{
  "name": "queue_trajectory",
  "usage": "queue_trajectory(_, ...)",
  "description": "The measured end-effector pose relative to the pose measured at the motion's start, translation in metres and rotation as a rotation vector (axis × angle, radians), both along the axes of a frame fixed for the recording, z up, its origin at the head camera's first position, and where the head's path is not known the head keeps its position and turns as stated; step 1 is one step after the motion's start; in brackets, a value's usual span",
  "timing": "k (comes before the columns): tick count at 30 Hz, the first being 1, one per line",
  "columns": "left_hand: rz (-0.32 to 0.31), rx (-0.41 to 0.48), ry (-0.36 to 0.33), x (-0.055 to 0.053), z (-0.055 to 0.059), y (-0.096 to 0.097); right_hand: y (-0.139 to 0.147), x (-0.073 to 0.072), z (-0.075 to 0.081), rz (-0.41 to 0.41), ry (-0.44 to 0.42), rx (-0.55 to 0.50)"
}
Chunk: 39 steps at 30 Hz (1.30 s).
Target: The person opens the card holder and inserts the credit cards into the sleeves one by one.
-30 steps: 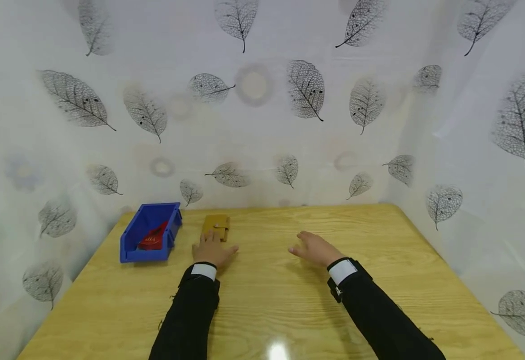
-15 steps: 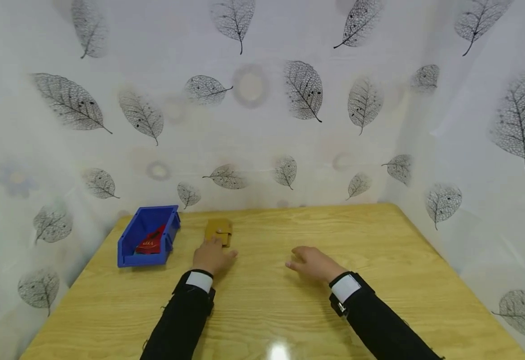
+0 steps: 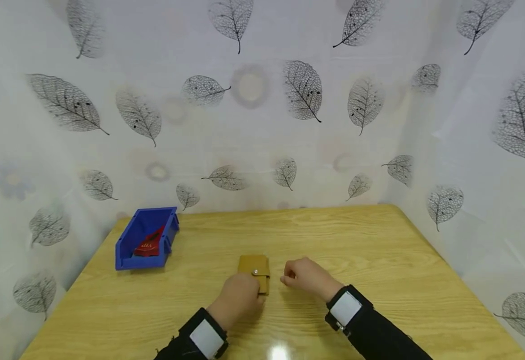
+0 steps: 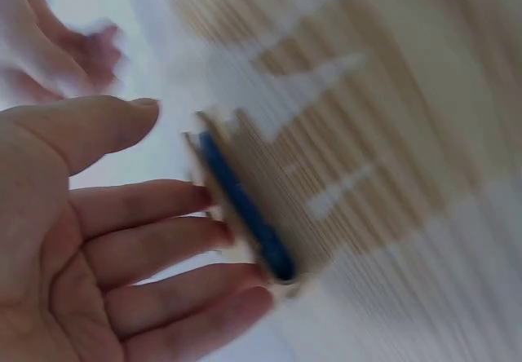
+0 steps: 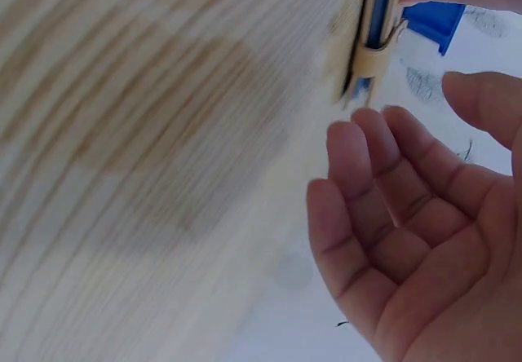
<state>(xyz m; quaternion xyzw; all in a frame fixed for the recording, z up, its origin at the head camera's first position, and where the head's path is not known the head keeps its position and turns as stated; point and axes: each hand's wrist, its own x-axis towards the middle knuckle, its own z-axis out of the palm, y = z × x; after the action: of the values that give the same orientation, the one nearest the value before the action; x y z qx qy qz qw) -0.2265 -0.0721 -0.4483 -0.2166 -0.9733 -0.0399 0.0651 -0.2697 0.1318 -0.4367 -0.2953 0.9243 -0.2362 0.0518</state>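
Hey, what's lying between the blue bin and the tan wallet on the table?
Nothing: the head view shows only bare table between the blue bin and the tan wallet. The left hand covers the wallet's near left corner.

Passable on the right of the table (image 3: 370, 250), obstructed centrally by a tan case (image 3: 253, 264), leftward by a blue bin (image 3: 139, 263).

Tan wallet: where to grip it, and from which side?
Probably the right edge of the tan wallet, just beyond the snap strap, pinched by the right hand coming from the right, thumb on top. The wallet lies flat; that edge is uncovered and faces the right hand, while the left hand covers the near left corner in the head view.
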Motion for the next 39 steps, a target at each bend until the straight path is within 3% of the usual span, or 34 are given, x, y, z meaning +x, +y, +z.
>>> queue_trajectory(4, -0.098, -0.006, 0.005, 0.025, 0.002, 0.018, -0.005, 0.012, -0.002, 0.054, 0.004, 0.029)
queue_trajectory(7, -0.157, 0.004, -0.028, 0.044, 0.005, 0.028, -0.009, 0.022, -0.009, 0.083, 0.014, 0.055)
queue_trajectory(12, -0.145, 0.003, -0.168, 0.063, 0.010, 0.040, -0.013, 0.034, -0.017, 0.129, 0.017, 0.094)
queue_trajectory(16, -0.076, 0.000, -0.271, 0.065, 0.012, 0.048, -0.015, 0.037, -0.017, 0.147, 0.074, 0.129)
queue_trajectory(19, -0.050, 0.025, -0.293, 0.062, 0.011, 0.051, -0.017, 0.036, -0.018, 0.150, 0.155, 0.184)
queue_trajectory(26, -0.050, 0.086, -0.146, 0.054, 0.010, 0.052, -0.020, 0.031, -0.016, 0.208, 0.308, 0.299)
queue_trajectory(30, -0.064, 0.121, -0.091, 0.055, 0.010, 0.050, -0.021, 0.030, -0.012, 0.230, 0.282, 0.293)
queue_trajectory(34, -0.059, 0.116, -0.085, 0.055, 0.010, 0.050, -0.020, 0.031, -0.008, 0.208, 0.219, 0.243)
queue_trajectory(39, -0.047, 0.086, -0.067, 0.058, 0.012, 0.052, -0.019, 0.034, -0.007, 0.200, 0.204, 0.219)
